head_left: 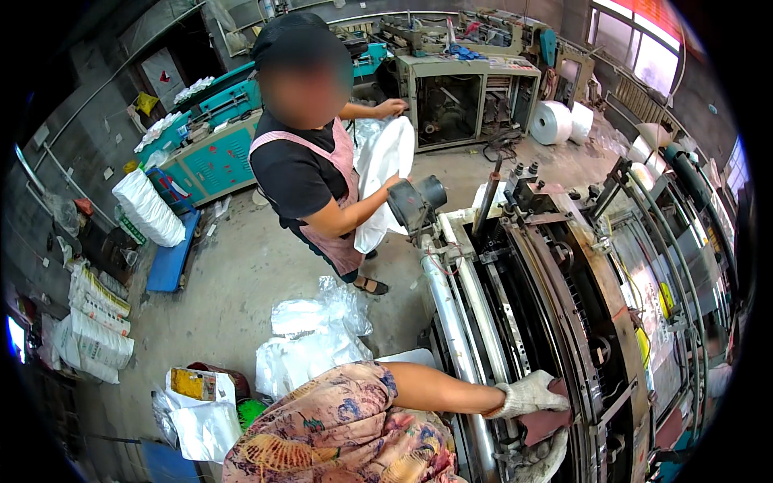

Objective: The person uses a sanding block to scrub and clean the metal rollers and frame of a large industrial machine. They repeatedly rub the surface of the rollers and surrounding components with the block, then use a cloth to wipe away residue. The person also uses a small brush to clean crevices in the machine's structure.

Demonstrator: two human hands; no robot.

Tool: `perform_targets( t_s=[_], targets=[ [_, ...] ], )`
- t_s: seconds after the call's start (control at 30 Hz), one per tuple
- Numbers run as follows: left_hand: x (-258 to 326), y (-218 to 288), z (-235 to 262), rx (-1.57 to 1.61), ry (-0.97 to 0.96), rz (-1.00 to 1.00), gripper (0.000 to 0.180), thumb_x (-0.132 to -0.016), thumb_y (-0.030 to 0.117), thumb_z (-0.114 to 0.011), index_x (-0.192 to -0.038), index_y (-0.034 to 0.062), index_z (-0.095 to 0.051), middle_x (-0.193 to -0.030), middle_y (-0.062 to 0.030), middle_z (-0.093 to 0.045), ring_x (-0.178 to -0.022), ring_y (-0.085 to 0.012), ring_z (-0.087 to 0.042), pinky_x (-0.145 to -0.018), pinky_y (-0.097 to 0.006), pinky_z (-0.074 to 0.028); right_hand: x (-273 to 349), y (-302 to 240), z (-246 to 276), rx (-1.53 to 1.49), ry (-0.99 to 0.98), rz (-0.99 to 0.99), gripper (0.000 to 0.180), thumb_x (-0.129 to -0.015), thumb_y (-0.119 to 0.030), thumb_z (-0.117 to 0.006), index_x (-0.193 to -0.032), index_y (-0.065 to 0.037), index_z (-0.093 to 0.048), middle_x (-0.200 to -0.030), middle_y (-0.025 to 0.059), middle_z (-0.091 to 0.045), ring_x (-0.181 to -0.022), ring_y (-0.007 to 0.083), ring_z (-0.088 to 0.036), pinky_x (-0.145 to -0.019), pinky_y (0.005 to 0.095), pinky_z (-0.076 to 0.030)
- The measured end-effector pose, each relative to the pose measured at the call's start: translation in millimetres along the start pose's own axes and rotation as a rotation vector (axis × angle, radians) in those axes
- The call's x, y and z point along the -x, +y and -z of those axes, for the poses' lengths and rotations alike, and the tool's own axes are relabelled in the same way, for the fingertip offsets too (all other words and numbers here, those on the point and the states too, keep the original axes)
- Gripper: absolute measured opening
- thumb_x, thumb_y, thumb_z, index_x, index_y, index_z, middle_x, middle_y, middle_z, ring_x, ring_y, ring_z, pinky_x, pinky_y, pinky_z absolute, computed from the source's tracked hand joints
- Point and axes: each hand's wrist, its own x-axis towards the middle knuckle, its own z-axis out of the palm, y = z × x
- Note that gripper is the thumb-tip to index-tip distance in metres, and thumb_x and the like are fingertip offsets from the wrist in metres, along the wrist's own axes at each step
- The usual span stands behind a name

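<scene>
Co-worker (306, 185), plastic sheeting (310, 346) near rollers (448, 314)

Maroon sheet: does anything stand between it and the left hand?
Only the pale glove that the left hand wears. The gloved hand is on the maroon sheet; nothing else visible stands between them.

your left hand (527, 398) covers part of the dark red sheet (544, 427); whether that is cloth or paper, you cannot tell. your right hand (543, 463) shows dimly, its forearm out of view. the co-worker's face (307, 84) is blurred.
</scene>
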Motion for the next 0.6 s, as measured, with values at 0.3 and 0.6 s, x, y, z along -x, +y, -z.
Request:
perform_targets(
  t_s=[0.3, 0.6],
  targets=[
    [-9, -9, 1, -0.105, 0.034, 0.048, 0.039, -0.087, 0.039, -0.068, -0.076, 0.0016, -0.07, -0.057, -0.0018, -0.056, -0.05, -0.0106, -0.048, -0.046, -0.031, -0.039, 2, -2, -14, -0.06, 0.126, -0.098, 0.045, -0.093, -0.038, -0.056, -0.123, -0.004, -0.054, -0.106, 0.0093, -0.061, -0.086, 0.0225, -0.059, -0.068, 0.0359, -0.049],
    [8, -4, 5, 0.004, -0.024, -0.023, 0.048, -0.086, 0.045, -0.069, -0.067, 0.0012, -0.064, -0.056, -0.0002, -0.05, -0.049, -0.0108, -0.04, -0.044, -0.032, -0.032, 6, 0, -13, -0.014, 0.131, -0.055, 0.055, -0.09, -0.044, -0.059, -0.13, -0.006, -0.05, -0.116, 0.0086, -0.059, -0.096, 0.0249, -0.06, -0.074, 0.0403, -0.05]
  ],
)
